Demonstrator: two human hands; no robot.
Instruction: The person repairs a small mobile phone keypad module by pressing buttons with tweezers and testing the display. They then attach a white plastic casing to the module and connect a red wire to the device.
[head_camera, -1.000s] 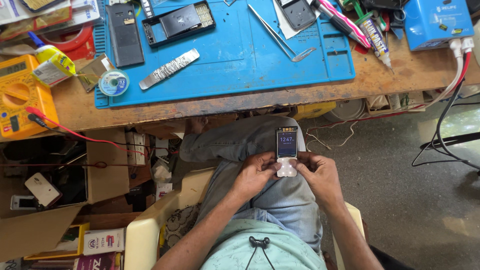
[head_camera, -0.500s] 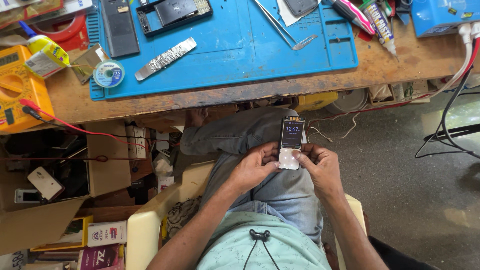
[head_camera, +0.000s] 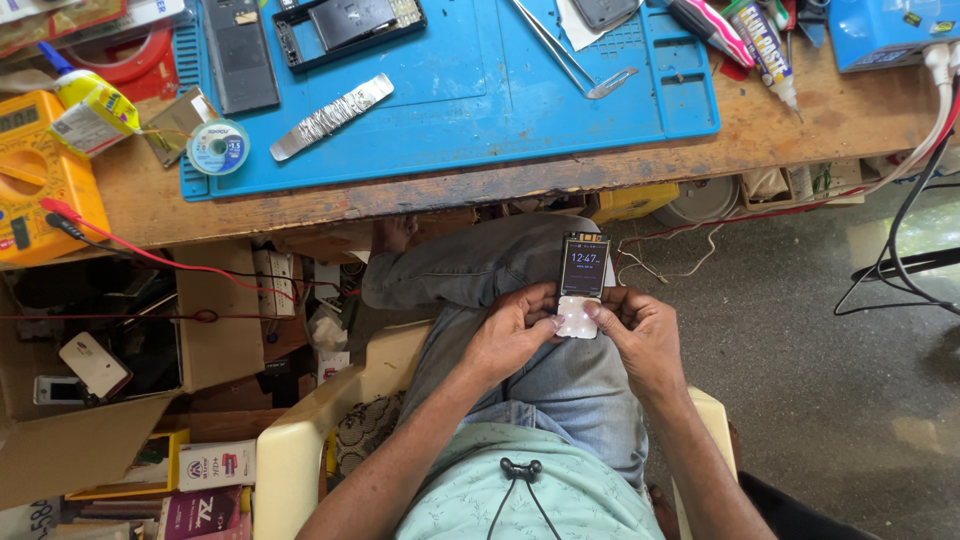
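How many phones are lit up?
1: the small keypad phone, screen glowing, held over the lap by the left hand and right hand. Phone parts on the blue mat look dark.

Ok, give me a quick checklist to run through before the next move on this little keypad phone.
1. Phone held by both hands: the left hand and right hand grip the small keypad phone from either side. Ok.
2. Screen lit: the display glows and faces up. Ok.
3. Thumbs on the keypad: both rest on the white lower part. Ok.
4. Phone supported: it sits over the lap in jeans, away from the bench. Ok.
5. Tools within view: tweezers lie on the blue work mat. Ok.
6. Back cover fitted: underside hidden. Cannot tell.
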